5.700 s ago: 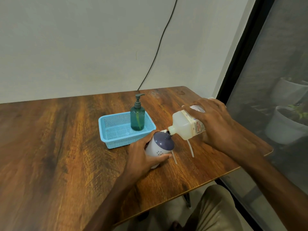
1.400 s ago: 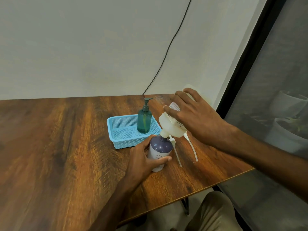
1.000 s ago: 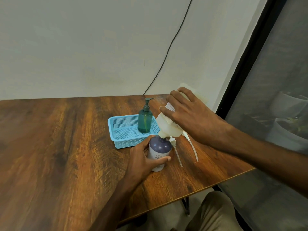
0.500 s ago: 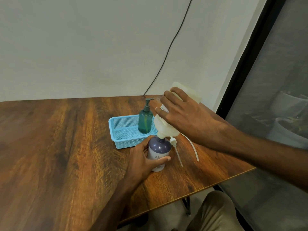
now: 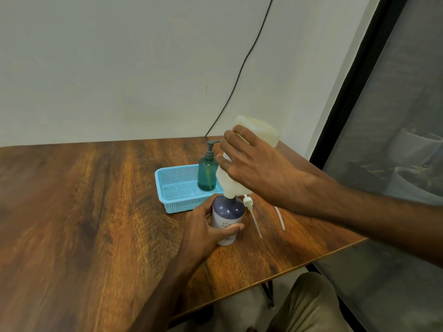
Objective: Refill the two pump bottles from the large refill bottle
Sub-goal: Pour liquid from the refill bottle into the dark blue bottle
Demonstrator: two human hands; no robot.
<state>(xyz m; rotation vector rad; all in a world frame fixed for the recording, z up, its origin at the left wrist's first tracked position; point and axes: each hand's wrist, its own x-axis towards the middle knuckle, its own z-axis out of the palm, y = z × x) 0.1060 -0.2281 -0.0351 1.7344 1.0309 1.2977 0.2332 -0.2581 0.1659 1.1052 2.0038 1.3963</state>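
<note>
A purple-and-white pump bottle (image 5: 227, 213) stands upright on the wooden table (image 5: 96, 212) with its pump off. My left hand (image 5: 203, 228) grips its body. My right hand (image 5: 254, 168) grips the large cream refill bottle (image 5: 257, 133), tipped steeply with its base up and its spout at the purple bottle's mouth. A white pump head with its tube (image 5: 251, 212) lies on the table right beside the purple bottle. A green pump bottle (image 5: 208, 174) stands upright in the blue basket (image 5: 175, 188), pump fitted.
A second white tube (image 5: 280, 218) lies on the table under my right forearm. The table's right edge (image 5: 335, 250) runs close by, with my knee (image 5: 309, 305) below it. A black cable (image 5: 239, 75) hangs down the wall. A screened window (image 5: 395, 116) stands at right.
My right hand has tipped the refill bottle steadily steeper, from nearly level to almost upside down over the purple bottle. My left hand and the purple bottle have stayed put.
</note>
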